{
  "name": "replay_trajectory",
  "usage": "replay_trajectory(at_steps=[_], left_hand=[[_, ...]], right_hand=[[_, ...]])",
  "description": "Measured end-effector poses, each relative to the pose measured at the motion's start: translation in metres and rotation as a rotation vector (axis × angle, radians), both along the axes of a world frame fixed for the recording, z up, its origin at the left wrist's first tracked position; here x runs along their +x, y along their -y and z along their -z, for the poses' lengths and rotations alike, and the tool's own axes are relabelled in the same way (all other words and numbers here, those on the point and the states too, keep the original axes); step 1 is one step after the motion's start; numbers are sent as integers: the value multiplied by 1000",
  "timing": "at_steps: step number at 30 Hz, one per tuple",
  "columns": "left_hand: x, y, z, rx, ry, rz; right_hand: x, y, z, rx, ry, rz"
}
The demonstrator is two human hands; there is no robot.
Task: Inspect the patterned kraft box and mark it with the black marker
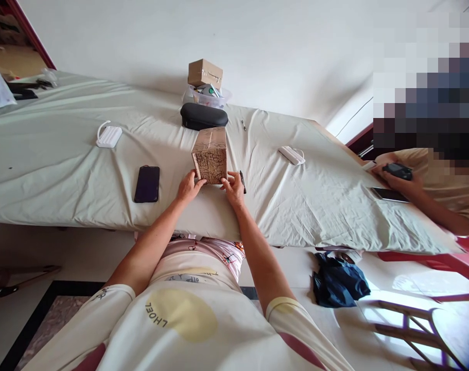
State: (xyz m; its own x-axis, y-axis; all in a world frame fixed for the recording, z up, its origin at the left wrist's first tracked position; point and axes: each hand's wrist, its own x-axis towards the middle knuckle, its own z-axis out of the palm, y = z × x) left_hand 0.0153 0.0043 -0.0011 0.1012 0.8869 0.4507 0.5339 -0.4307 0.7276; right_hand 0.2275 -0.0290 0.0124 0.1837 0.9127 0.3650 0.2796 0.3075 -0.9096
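Observation:
A small brown cardboard box with dark scribbled lines on its near face is between my hands on the cloth-covered table. My left hand grips its lower left corner, thumb on the near face. At the lower right corner, my right hand holds the box in the same way. Just beside my right fingers lies a black pen, partly hidden by the hand. Behind the box rests a black zip case.
A phone and a white corded block lie left; another white block lies right. Behind stand a plastic tub and a second carton. A person at the right holds a dark device near a phone.

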Motion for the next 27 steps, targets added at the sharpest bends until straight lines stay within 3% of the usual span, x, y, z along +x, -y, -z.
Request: replay_trajectory(at_steps=[17,27], left_hand=[[-4,-4,3,62,90,-70],[-3,0,-5,273,92,-45]], right_hand=[[-1,5,-3,-36,344,55],[6,2,-4,146,119,112]])
